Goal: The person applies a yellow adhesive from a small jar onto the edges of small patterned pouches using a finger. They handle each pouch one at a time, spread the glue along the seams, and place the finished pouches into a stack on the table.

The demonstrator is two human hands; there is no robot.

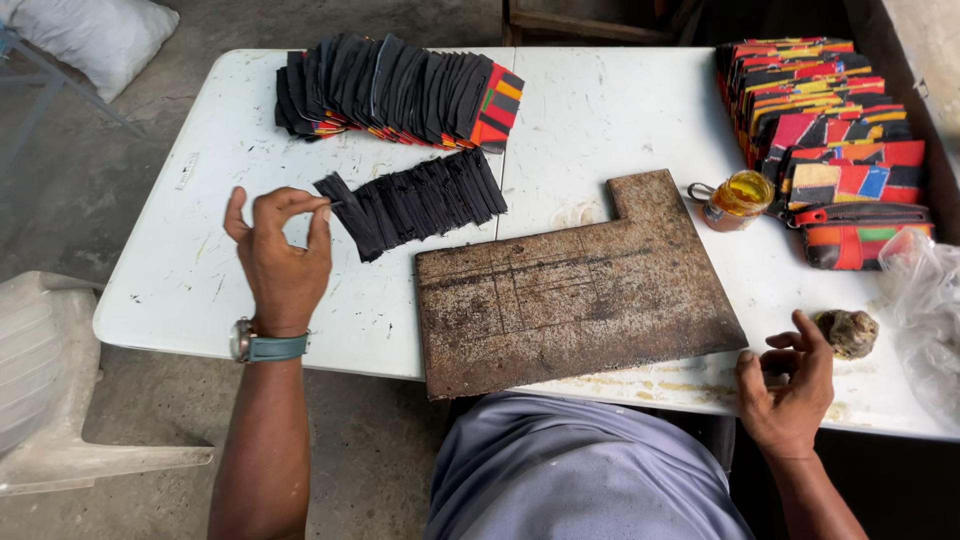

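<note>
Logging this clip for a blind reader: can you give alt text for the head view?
A person's left hand pinches the end of a row of black fabric strips on a white table, while the right hand rests empty by a rusty L-shaped board.

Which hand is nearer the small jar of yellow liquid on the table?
Right. The right hand rests at the table's near edge, below the jar; the left hand is far across the board, by the black strips.

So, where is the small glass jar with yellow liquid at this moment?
In the head view, the small glass jar stands on the right half of the white table, just beyond the rusty brown board's upper right corner, beside the colourful pouches.
</note>
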